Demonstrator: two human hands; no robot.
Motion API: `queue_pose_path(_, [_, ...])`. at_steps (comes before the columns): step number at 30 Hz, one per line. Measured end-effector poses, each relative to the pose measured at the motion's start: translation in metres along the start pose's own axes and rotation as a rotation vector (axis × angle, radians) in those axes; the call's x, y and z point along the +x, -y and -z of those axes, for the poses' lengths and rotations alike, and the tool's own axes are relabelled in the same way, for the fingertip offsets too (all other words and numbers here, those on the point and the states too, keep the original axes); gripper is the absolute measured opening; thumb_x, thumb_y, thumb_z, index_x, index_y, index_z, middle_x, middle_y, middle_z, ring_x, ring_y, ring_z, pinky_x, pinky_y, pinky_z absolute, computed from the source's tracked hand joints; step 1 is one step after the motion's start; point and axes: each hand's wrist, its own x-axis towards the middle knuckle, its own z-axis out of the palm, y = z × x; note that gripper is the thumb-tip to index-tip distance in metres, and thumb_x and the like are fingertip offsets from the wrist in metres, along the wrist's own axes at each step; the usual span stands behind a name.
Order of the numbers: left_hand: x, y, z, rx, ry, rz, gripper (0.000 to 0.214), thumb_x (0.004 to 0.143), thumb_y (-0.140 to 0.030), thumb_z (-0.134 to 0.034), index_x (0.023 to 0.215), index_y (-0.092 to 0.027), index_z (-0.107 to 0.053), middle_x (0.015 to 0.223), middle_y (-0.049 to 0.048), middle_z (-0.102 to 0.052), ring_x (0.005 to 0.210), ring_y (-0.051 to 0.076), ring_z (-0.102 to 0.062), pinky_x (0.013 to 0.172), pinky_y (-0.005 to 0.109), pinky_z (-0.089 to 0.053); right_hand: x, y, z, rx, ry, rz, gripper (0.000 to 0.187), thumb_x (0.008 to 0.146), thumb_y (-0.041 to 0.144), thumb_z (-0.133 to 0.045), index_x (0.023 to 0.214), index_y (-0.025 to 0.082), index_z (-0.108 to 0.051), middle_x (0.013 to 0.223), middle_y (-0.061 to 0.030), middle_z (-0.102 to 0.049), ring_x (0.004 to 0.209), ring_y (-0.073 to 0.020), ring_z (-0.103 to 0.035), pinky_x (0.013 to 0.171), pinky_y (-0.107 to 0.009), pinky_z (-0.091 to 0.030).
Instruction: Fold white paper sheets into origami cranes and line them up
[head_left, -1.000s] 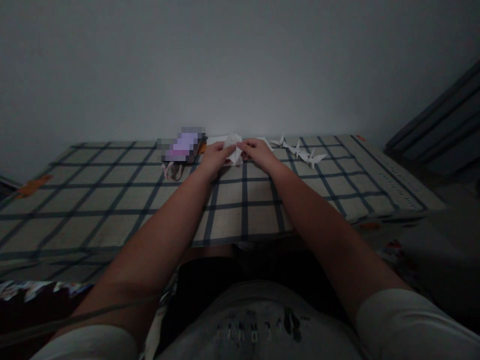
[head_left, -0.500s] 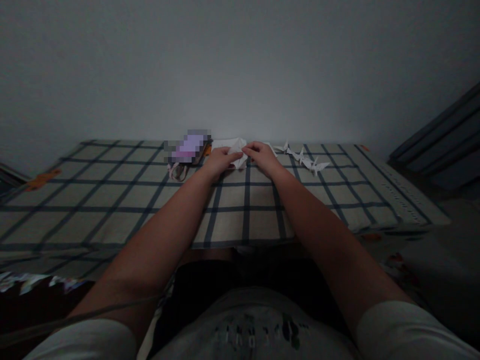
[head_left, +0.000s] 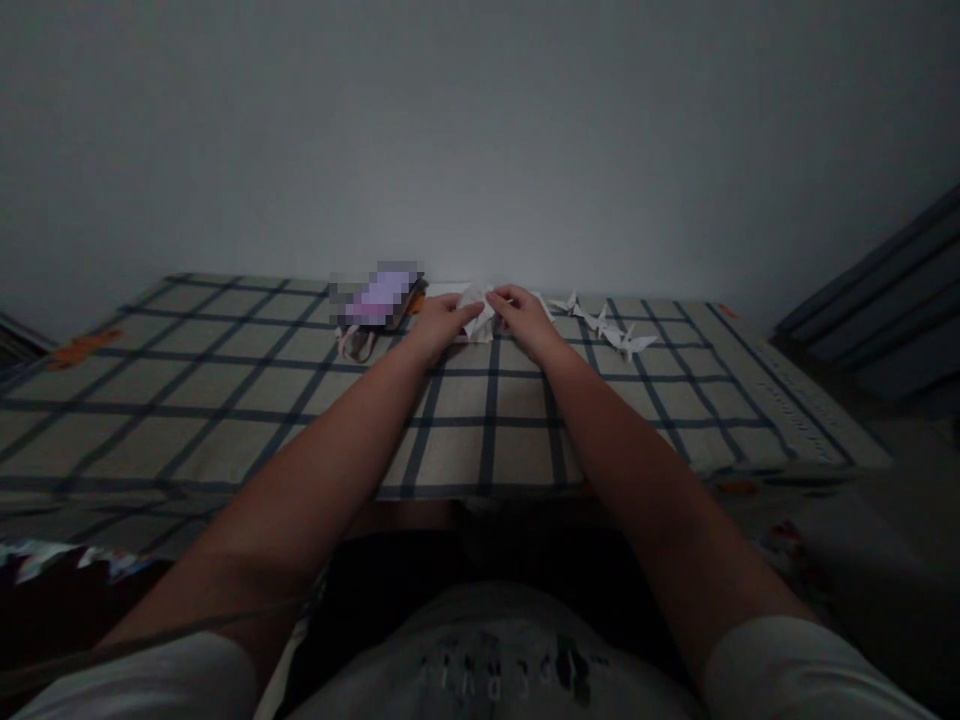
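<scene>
A white folded paper (head_left: 481,322) is held up between my two hands near the far side of the table. My left hand (head_left: 441,325) grips its left side, thumb in front and fingers behind. My right hand (head_left: 523,312) pinches its upper right edge between thumb and fingertips. Behind the hands lie flat white sheets (head_left: 447,289), partly hidden by them. To the right of my right hand, several folded paper cranes (head_left: 602,322) sit in a slanting row on the cloth.
A blue-and-cream checked tablecloth (head_left: 360,420) covers the table, which stands against a pale wall (head_left: 480,140). Left of my hands lies a phone-like device (head_left: 384,296) with a blurred screen and a pink strap (head_left: 358,345). Dark grey drapery (head_left: 885,290) hangs at the right.
The paper between my hands has changed shape slightly, its top point now lower and its folds shifted. Both hands stay in nearly the same place. The camera view has tilted slightly.
</scene>
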Motion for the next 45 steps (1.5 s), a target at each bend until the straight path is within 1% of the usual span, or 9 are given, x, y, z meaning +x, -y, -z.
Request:
queue_pose_path(4, [-0.003, -0.010, -0.001, -0.146, -0.011, 0.080, 0.037, 0.069, -0.050, -0.079, 0.083, -0.017, -0.069, 0.081, 0.0040, -0.070, 0.073, 0.016, -0.063, 0.064, 0.025, -0.049, 0.000, -0.003, 0.000, 0.071, 0.031, -0.088, 0.018, 0.086, 0.035, -0.066, 0.095, 0.019, -0.065, 0.082, 0.0015, -0.063, 0.064, -0.0092, -0.056, 0.055, -0.021, -0.044])
queue_pose_path(8, [-0.002, -0.018, 0.002, -0.342, 0.025, 0.199, 0.046, 0.082, -0.063, -0.060, 0.085, -0.017, -0.065, 0.078, 0.0067, -0.070, 0.081, 0.020, -0.067, 0.066, 0.028, -0.051, -0.002, -0.002, 0.000, 0.138, 0.021, -0.150, 0.015, 0.089, 0.034, -0.063, 0.091, 0.019, -0.064, 0.083, -0.0003, -0.066, 0.064, -0.0100, -0.061, 0.055, -0.021, -0.049])
queue_pose_path(12, [0.002, -0.015, 0.005, -0.436, 0.107, 0.199, 0.031, 0.085, -0.046, -0.061, 0.093, -0.016, -0.067, 0.086, 0.0067, -0.072, 0.086, 0.020, -0.068, 0.070, 0.028, -0.052, -0.001, -0.001, 0.000, 0.206, 0.029, -0.178, 0.012, 0.090, 0.030, -0.062, 0.089, 0.018, -0.064, 0.075, 0.0007, -0.065, 0.063, -0.0100, -0.062, 0.057, -0.021, -0.050])
queue_pose_path(16, [0.003, -0.012, 0.007, -0.490, 0.176, 0.202, 0.034, 0.087, -0.045, -0.058, 0.100, -0.016, -0.069, 0.094, 0.0088, -0.074, 0.091, 0.021, -0.068, 0.075, 0.031, -0.053, 0.003, -0.005, 0.000, 0.247, -0.032, -0.131, 0.011, 0.088, 0.028, -0.063, 0.085, 0.018, -0.064, 0.073, 0.0014, -0.065, 0.060, -0.0092, -0.060, 0.059, -0.022, -0.051])
queue_pose_path(25, [0.000, -0.013, 0.007, -0.336, 0.199, 0.128, 0.038, 0.079, -0.047, -0.071, 0.105, -0.019, -0.072, 0.114, 0.0095, -0.073, 0.106, 0.023, -0.066, 0.082, 0.033, -0.053, 0.008, -0.013, 0.002, 0.254, -0.031, -0.082, 0.012, 0.085, 0.030, -0.066, 0.083, 0.018, -0.066, 0.076, 0.0011, -0.067, 0.066, -0.0102, -0.062, 0.064, -0.023, -0.052])
queue_pose_path(29, [-0.001, -0.011, 0.008, -0.251, 0.227, 0.090, 0.040, 0.074, -0.050, -0.076, 0.100, -0.020, -0.075, 0.109, 0.0088, -0.074, 0.104, 0.023, -0.066, 0.084, 0.033, -0.052, 0.008, -0.013, 0.003, 0.220, -0.018, -0.070, 0.015, 0.084, 0.033, -0.068, 0.082, 0.018, -0.066, 0.075, 0.0005, -0.067, 0.066, -0.0112, -0.062, 0.064, -0.024, -0.052])
queue_pose_path(33, [0.000, -0.008, 0.008, -0.203, 0.196, 0.079, 0.040, 0.074, -0.052, -0.076, 0.098, -0.020, -0.075, 0.104, 0.0080, -0.074, 0.099, 0.021, -0.067, 0.086, 0.034, -0.051, 0.007, -0.013, 0.003, 0.198, 0.009, -0.046, 0.014, 0.084, 0.031, -0.067, 0.081, 0.018, -0.066, 0.075, 0.0002, -0.067, 0.065, -0.0108, -0.061, 0.063, -0.024, -0.052])
queue_pose_path(40, [0.002, -0.014, 0.007, -0.332, 0.195, 0.152, 0.037, 0.082, -0.047, -0.064, 0.104, -0.018, -0.072, 0.108, 0.0095, -0.074, 0.101, 0.023, -0.067, 0.082, 0.034, -0.054, 0.007, -0.015, 0.003, 0.231, -0.037, -0.058, 0.015, 0.085, 0.032, -0.066, 0.086, 0.017, -0.067, 0.080, -0.0006, -0.069, 0.068, -0.0107, -0.063, 0.063, -0.023, -0.051])
queue_pose_path(45, [0.000, -0.016, 0.007, -0.325, 0.224, 0.141, 0.028, 0.078, -0.041, -0.071, 0.097, -0.020, -0.074, 0.105, 0.0061, -0.074, 0.096, 0.018, -0.067, 0.081, 0.030, -0.052, 0.007, -0.014, 0.005, 0.221, -0.033, -0.080, 0.018, 0.086, 0.035, -0.067, 0.086, 0.018, -0.067, 0.077, 0.0006, -0.067, 0.068, -0.0102, -0.061, 0.064, -0.022, -0.051])
